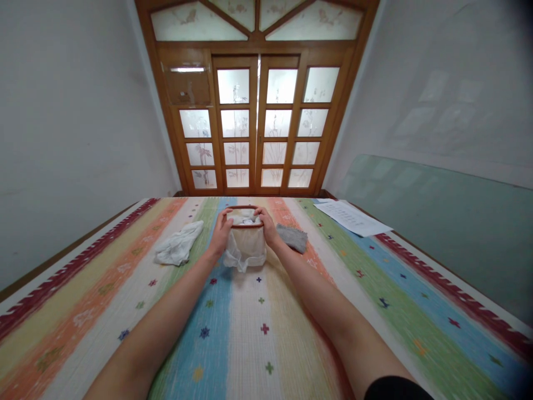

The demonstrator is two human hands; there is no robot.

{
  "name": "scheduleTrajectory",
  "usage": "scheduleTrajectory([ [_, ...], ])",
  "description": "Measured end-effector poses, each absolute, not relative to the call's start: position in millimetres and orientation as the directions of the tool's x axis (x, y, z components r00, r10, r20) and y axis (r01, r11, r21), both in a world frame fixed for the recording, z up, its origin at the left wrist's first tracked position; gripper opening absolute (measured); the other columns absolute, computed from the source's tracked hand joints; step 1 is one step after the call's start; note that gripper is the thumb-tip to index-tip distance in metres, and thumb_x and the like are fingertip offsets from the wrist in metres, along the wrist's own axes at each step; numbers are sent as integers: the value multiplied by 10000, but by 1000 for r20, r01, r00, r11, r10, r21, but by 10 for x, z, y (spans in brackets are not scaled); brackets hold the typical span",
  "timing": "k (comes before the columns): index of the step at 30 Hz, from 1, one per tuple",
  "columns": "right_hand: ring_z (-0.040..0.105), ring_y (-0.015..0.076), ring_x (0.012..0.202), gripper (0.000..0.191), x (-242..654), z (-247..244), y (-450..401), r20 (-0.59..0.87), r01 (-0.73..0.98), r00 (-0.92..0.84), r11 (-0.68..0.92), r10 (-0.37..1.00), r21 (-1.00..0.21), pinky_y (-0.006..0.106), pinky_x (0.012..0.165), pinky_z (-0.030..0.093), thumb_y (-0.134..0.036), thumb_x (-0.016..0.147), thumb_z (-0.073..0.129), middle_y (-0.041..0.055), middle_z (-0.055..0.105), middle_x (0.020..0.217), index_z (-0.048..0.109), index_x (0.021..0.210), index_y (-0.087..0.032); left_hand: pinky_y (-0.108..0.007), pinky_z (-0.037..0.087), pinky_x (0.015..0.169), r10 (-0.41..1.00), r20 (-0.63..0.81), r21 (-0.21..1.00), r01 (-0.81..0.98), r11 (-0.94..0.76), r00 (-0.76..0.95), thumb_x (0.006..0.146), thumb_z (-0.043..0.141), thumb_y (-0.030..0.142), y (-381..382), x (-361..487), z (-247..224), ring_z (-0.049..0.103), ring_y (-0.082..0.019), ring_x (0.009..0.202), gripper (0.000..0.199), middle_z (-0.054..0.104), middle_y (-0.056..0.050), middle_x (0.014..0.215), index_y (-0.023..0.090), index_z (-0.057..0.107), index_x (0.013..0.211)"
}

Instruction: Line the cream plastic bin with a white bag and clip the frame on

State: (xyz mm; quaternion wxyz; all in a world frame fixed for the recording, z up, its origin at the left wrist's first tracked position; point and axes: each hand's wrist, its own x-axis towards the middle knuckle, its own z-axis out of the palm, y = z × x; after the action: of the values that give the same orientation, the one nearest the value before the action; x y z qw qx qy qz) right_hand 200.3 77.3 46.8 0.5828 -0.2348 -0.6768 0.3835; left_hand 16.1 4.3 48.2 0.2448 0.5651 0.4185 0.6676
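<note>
A small trash bin (246, 244) with a brown rim and a whitish plastic liner hanging over its sides stands in the middle of the striped cloth. My left hand (220, 230) grips the rim on its left side, fingers curled over the edge. On the opposite side my right hand (267, 225) holds the rim the same way. Some crumpled white material shows inside the opening; what it is I cannot make out. To the left lies a crumpled white cloth (179, 243). A folded grey cloth (292, 238) rests just right of my right hand.
The colourful striped cloth (250, 322) covers the broad surface under everything. Printed paper sheets (352, 216) lie near its right edge. A pale green panel (437, 222) leans along the right wall. Wooden doors (258, 122) with frosted panes stand at the far end.
</note>
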Motion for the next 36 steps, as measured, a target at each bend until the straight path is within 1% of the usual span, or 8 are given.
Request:
scheduleTrajectory([
  [4, 552, 239, 1190, 223, 2019, 434, 755, 646, -112, -182, 637, 741, -762, 380, 1089, 421, -389, 907, 378, 71, 626, 1140, 543, 924, -240, -412, 323, 1207, 738, 627, 779, 202, -594, -248, 867, 665, 418, 32, 251, 410, 453, -269, 1403, 482, 523, -74, 1448, 273, 527, 1306],
  [14, 540, 209, 1260, 373, 1910, 414, 826, 651, -34, -225, 662, 724, -748, 356, 1156, 366, -443, 1000, 352, 79, 624, 1288, 626, 1106, -213, -399, 441, 1076, 754, 575, 818, 192, -542, -319, 901, 610, 487, 65, 110, 321, 560, -240, 1198, 397, 583, -64, 1276, 253, 548, 1215],
  [18, 565, 201, 1255, 409, 2028, 427, 908, 653, 67, -214, 678, 726, -732, 359, 1141, 387, -457, 1017, 365, 78, 644, 1306, 637, 1213, -223, -394, 447, 1058, 708, 639, 761, 383, -523, -301, 898, 617, 473, 60, 61, 317, 572, -241, 1164, 378, 597, -71, 1237, 241, 568, 1193],
  [22, 601, 211, 1193, 376, 2304, 318, 1091, 562, 294, -176, 588, 808, -753, 359, 1056, 450, -422, 977, 453, 87, 662, 1293, 646, 1226, -216, -399, 435, 1071, 672, 690, 681, 557, -476, -270, 892, 641, 468, 40, 48, 357, 570, -241, 1157, 346, 595, -72, 1199, 235, 581, 1139],
  [25, 590, 221, 1166, 330, 2592, 142, 1206, 481, 621, -174, 475, 859, -624, 363, 1073, 414, -371, 982, 429, 99, 692, 1191, 694, 1083, -204, -395, 439, 1064, 671, 695, 663, 594, -456, -260, 902, 641, 472, 24, 61, 399, 569, -240, 1162, 343, 592, -76, 1203, 234, 572, 1139],
  [28, 543, 282, 1244, 312, 2836, -30, 1246, 372, 870, -58, 229, 926, -436, 415, 1078, 386, -364, 949, 502, 156, 652, 1255, 701, 1113, -187, -398, 437, 1063, 658, 702, 650, 624, -434, -273, 903, 648, 476, 29, 23, 419, 566, -241, 1165, 349, 594, -77, 1188, 232, 572, 1140],
  [31, 536, 325, 1259, 400, 2931, -105, 1238, 243, 940, 13, 71, 970, -333, 458, 1039, 405, -411, 942, 524, 193, 621, 1300, 666, 1236, -181, -415, 434, 1065, 638, 692, 665, 642, -380, -339, 901, 651, 483, 71, -109, 406, 567, -242, 1139, 344, 596, -71, 1133, 225, 571, 1114],
  [36, 585, 330, 1198, 430, 2768, -66, 1158, 163, 957, -63, 106, 985, -269, 412, 955, 451, -416, 938, 534, 219, 643, 1271, 655, 1256, -152, -443, 448, 1053, 604, 638, 731, 621, -282, -477, 888, 651, 509, 168, -360, 358, 581, -253, 1086, 347, 593, -60, 1034, 221, 573, 1066],
])
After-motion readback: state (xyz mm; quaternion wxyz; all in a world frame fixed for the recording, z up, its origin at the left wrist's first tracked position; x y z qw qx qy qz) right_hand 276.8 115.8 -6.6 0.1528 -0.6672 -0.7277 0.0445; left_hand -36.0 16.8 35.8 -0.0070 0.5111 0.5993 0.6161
